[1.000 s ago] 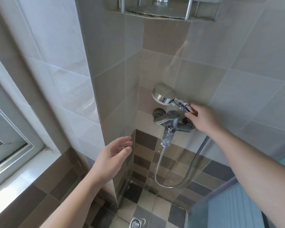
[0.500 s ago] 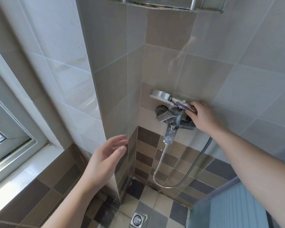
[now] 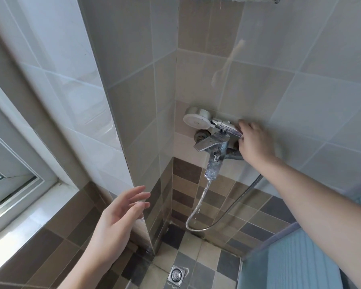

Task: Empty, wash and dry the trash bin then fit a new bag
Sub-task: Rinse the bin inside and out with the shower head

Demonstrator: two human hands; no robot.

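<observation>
Behind both hands rise the tiled walls (image 3: 258, 80) of a shower corner, grey above and banded brown lower down. Far below the fingers lies the checkered floor (image 3: 196, 257), and a pale blue ribbed surface (image 3: 290, 257) fills the corner under the right forearm; whether that is the trash bin cannot be told. Left of the left hand's fingers runs a window frame (image 3: 15, 170) with its pale sill. The right hand (image 3: 256, 142) reaches to the wall, its fingers curled round the handle of the shower head (image 3: 198, 120), whose round face sits just left of those fingertips. Directly under and left of the right fingers is the chrome mixer tap (image 3: 214, 147), its lever pointing left. A metal hose (image 3: 200, 205) loops down from the tap and back up beneath the right wrist. The left hand (image 3: 117, 222) hovers by the wall's outer corner, fingers straight and slightly spread, holding nothing. A small floor drain (image 3: 177, 274) sits well below the left fingertips.
</observation>
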